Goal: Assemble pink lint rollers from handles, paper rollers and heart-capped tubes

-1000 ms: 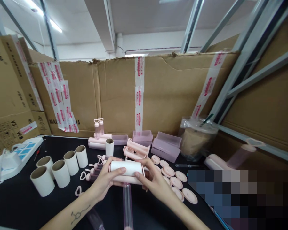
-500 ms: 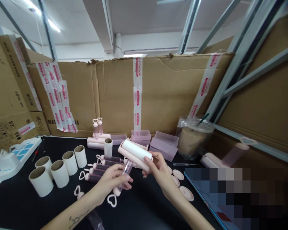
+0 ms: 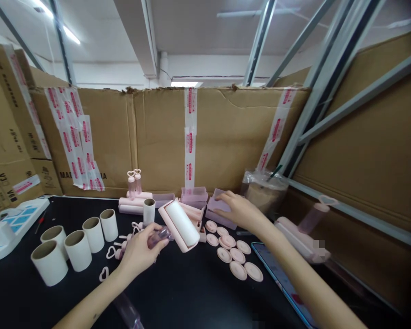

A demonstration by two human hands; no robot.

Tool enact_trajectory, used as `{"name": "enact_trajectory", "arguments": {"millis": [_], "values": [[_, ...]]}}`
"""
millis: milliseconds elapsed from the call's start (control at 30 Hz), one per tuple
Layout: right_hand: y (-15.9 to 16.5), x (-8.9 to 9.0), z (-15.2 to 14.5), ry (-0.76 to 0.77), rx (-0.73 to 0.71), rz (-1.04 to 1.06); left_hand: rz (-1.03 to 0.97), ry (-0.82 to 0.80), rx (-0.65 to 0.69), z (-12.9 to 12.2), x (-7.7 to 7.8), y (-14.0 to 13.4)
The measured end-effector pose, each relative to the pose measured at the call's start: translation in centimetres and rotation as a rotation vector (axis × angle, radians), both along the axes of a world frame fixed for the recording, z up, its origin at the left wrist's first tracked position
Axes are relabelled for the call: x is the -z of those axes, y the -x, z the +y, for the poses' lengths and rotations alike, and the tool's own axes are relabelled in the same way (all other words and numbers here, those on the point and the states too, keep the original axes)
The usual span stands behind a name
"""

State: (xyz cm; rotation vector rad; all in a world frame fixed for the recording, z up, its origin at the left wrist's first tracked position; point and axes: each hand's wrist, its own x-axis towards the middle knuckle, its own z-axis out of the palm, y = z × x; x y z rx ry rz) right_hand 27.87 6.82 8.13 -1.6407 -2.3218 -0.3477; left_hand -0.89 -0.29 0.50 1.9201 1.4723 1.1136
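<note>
Head view | left hand [image 3: 140,249]: clasped round clear handle [image 3: 163,233] of white roller [image 3: 182,225] | right hand [image 3: 239,210]: at purple box [image 3: 219,220], cannot tell if gripping

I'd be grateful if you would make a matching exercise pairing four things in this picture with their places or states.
Column one
1. Left hand
2. Right hand
3. Pink discs
4. Group of white rolls

Column two
A. Standing upright at the picture's left
B. At a purple tray
C. Holding a roller by its clear handle
D. Lying flat, right of the held roller

Pairs: 1-C, 2-B, 3-D, 4-A
</note>
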Motion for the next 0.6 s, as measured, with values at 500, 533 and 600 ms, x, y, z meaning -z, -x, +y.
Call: {"name": "enact_trajectory", "arguments": {"millis": [500, 533, 600], "values": [[-3.0, 4.4, 4.6, -0.097, 0.015, -0.035, 0.196, -0.214, -0.011, -0.2, -0.2, 0.1], [-3.1, 4.2, 4.6, -0.113, -0.001, 0.000, 0.201, -0.214, -0.010, -0.2, -0.1, 0.1], [-3.4, 3.8, 4.7, -0.154, -0.016, 0.097, 0.212, -0.222, -0.015, -0.2, -0.1, 0.0]]}}
